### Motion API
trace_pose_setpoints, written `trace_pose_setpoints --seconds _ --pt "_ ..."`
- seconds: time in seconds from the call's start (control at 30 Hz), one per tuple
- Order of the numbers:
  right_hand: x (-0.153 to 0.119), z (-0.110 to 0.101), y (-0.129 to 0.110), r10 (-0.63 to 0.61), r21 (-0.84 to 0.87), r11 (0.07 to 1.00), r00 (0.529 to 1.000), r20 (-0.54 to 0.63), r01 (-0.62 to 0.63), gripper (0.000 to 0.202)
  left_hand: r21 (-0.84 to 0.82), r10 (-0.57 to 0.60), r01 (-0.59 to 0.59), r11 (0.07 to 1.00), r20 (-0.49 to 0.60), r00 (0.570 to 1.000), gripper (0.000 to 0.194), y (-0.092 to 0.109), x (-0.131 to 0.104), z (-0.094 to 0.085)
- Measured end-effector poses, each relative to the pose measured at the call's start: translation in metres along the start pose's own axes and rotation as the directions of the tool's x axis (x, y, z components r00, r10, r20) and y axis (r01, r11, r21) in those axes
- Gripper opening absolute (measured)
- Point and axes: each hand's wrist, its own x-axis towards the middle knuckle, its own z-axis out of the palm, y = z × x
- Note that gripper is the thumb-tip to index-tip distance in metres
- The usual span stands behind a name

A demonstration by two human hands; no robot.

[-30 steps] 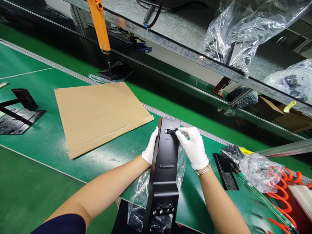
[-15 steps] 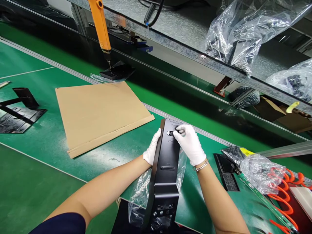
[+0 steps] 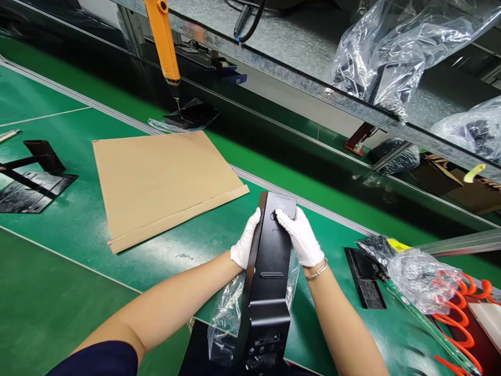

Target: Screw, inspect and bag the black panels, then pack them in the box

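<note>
Both my hands wear white gloves. A long black housing, perhaps a monitor stand column (image 3: pixel 269 261), stands tilted in front of me, its lower end near my lap. My left hand (image 3: pixel 246 239) is closed around its upper left edge. My right hand (image 3: pixel 300 235) wraps the upper right edge, its thumb pressed on a small black piece in the keyhole-shaped opening (image 3: pixel 273 215), which the thumb partly covers. A slot (image 3: pixel 272 275) lies lower on the face, and the bottom end has holes and fittings. A clear plastic bag (image 3: pixel 226 326) hangs behind the housing.
A cardboard sheet (image 3: pixel 168 183) lies left on the green table. An orange electric screwdriver (image 3: pixel 163 44) hangs above a black part (image 3: pixel 191 115). Black stand pieces (image 3: pixel 364 277), plastic film and a red coiled hose (image 3: pixel 464 318) are at right. A metal shelf (image 3: pixel 297 57) crosses overhead.
My right hand has gone from pinching the small black piece at the opening to wrapping the housing's edge, thumb over the opening. My left hand keeps its hold.
</note>
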Motion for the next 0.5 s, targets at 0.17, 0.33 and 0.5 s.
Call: trace_pose_setpoints --seconds 0.17,0.33,0.5 --pt "-0.0036 0.0008 -0.0013 0.026 0.055 0.998 1.0 -0.005 -0.026 0.077 -0.02 0.02 -0.02 1.0 0.009 1.0 0.06 -0.0027 -0.0022 0.0013" --pt "-0.0022 0.0048 -0.0014 0.029 0.102 0.994 0.999 -0.027 -0.026 0.074 0.008 0.019 -0.019 1.0 0.037 0.999 0.058 -0.0013 -0.0046 0.002" --pt "-0.0017 -0.0021 0.0069 -0.089 0.048 0.995 0.995 -0.038 0.091 0.066 0.026 0.001 -0.002 1.0 0.019 1.0 0.064 0.0026 -0.0043 0.0076"
